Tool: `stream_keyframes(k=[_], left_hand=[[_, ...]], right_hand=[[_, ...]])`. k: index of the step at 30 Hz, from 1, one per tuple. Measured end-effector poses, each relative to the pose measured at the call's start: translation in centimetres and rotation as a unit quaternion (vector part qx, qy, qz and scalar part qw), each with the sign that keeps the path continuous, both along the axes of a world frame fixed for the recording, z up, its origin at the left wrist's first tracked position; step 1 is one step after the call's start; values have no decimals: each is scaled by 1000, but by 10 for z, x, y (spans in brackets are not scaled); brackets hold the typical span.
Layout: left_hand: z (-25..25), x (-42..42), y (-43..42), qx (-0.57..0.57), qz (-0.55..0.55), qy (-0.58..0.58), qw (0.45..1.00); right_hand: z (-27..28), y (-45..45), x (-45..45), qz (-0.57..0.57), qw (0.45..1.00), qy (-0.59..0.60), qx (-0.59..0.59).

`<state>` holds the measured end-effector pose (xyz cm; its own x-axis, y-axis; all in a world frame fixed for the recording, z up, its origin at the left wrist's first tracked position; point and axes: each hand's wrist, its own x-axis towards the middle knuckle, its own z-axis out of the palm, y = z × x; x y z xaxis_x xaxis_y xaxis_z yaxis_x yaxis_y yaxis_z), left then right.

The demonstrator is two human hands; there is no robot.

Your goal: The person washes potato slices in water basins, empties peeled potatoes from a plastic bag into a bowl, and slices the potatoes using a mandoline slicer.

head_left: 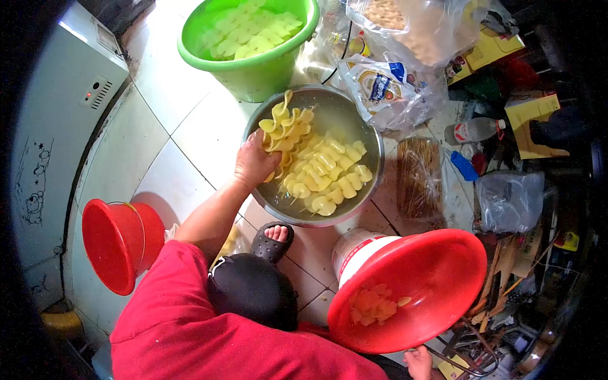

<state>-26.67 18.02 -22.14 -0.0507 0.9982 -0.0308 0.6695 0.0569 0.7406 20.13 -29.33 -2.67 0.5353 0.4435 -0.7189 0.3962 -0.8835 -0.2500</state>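
My left hand (258, 158) is closed around a bunch of skewered potato slices (288, 132), holding it at the left side of a metal basin (375, 183). Beside it, more skewered potato slices (332, 168) lie in cloudy water in that basin. My right hand (418, 363) is at the bottom edge of the view, just below the rim of a red basin (437, 278). Its fingers look curled, and what they hold, if anything, is hidden. Loose pale slices (375, 305) lie inside the red basin, which rests tilted on a white bucket (354, 250).
Behind the metal basin stands a green tub (250, 79) of skewered slices. A red bucket (117, 247) is at left, near a white appliance (50, 139). Plastic bags (396, 88), a bundle of thin sticks (419, 180) and a bottle (472, 131) crowd the right.
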Motion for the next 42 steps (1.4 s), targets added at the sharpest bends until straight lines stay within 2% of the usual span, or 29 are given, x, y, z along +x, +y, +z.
stream_keyframes(k=[6, 9, 11, 14, 16, 17, 19, 21, 22, 24, 26, 30, 31, 33, 36, 38, 40, 42], left_hand=[[8, 1, -6, 4, -36, 87, 996], [28, 1, -3, 23, -51, 35, 998], [49, -4, 7, 43, -51, 13, 998], [96, -14, 43, 197, -43, -15, 979], [134, -28, 83, 236, -38, 19, 971], [157, -36, 103, 194, -31, 33, 980], [182, -55, 152, 184, 2, 23, 983], [204, -67, 187, 114, 5, -22, 993], [193, -78, 210, 117, -18, -41, 992], [167, -99, 251, 9, -48, -100, 994], [135, -110, 275, -3, -25, 44, 999], [111, -114, 280, -109, -7, 48, 993], [107, -114, 282, -110, -8, 47, 993], [104, -113, 277, -1, 38, 251, 967], [134, -103, 254, 6, 52, 273, 961], [126, -102, 244, 19, 12, 304, 952], [102, -104, 238, 0, -132, 329, 935], [86, -109, 239, -2, -136, 303, 943]], right_hand=[[-1, -2, 7, 6, 999, 29, -15], [-2, -8, 9, -25, 999, 33, -1], [-12, -28, 26, 14, 1000, 20, -7], [-6, -16, 22, 56, 998, 9, -27], [6, 1, 6, 4, 999, 13, -39], [7, 5, 2, -13, 999, 33, 4], [1, -5, 11, -25, 999, 35, -6], [0, -1, 10, -63, 997, 33, -10], [1, 1, 10, -64, 997, 33, -6], [-1, 3, 12, 83, 994, -42, -62], [-1, 7, 11, 68, 996, -29, -43], [-12, 1, 20, 61, 998, 4, -32], [-12, 2, 21, 60, 998, 3, -33], [-11, 6, 20, 86, 995, 1, -39], [-9, 13, 18, 103, 992, 0, -76], [-7, 19, 15, 109, 992, 3, -63], [2, 35, 2, 116, 992, 4, -53], [16, 55, -14, 151, 988, -28, -23]])
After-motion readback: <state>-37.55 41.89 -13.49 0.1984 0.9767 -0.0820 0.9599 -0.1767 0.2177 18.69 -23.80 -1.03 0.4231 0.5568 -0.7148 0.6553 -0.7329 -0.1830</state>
